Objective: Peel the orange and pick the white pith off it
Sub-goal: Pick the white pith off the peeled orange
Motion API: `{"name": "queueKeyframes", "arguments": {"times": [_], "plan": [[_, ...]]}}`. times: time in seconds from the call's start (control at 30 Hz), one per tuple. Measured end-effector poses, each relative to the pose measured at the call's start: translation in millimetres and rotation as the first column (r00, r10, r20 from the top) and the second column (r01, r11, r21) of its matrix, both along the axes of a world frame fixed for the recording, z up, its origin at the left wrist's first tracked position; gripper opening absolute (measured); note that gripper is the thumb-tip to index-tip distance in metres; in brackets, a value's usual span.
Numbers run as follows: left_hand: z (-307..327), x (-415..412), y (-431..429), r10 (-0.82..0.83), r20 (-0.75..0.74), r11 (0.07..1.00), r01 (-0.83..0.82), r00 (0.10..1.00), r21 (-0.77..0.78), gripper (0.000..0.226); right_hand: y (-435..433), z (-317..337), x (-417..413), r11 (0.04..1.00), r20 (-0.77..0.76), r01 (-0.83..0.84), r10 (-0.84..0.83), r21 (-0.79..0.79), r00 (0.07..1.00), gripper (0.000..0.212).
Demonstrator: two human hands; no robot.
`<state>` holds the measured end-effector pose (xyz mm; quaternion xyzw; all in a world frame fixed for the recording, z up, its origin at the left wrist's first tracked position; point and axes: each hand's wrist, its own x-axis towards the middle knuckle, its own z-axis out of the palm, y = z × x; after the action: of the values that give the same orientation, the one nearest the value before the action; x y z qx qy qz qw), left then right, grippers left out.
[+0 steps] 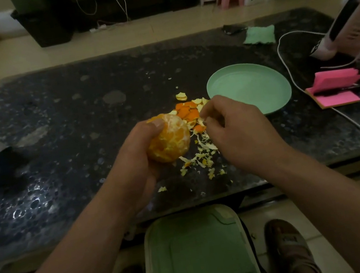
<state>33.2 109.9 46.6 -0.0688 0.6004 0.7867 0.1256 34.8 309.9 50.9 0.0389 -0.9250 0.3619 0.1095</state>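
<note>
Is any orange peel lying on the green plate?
No, the peel pieces lie on the dark table beside the green plate, not on it.

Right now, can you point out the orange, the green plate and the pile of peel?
orange (172,140), head view, on its peeled flesh.
green plate (249,87), head view, on its bare middle.
pile of peel (185,111), head view, on an orange scrap.

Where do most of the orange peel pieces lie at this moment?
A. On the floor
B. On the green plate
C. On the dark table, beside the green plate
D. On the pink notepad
C: the peel pieces lie in a heap on the dark table, close beside the green plate, and the plate itself holds none of them.
</note>
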Motion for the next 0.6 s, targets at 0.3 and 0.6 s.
{"name": "queueKeyframes", "arguments": {"times": [0.3, 0.6], "plan": [[-6, -4, -3, 0.032, 0.022, 0.998, -0.031, 0.999, -0.054, 0.044, -5, 9, 7, 0.991, -0.064, -0.085, 0.079, -0.099, 0.995, 0.008], [-12, -4, -4, -0.027, -0.08, 0.974, 0.009, 0.996, -0.227, 0.055, -16, 11, 15, 0.984, -0.174, -0.172, 0.178, 0.05, 0.969, 0.01]]}}
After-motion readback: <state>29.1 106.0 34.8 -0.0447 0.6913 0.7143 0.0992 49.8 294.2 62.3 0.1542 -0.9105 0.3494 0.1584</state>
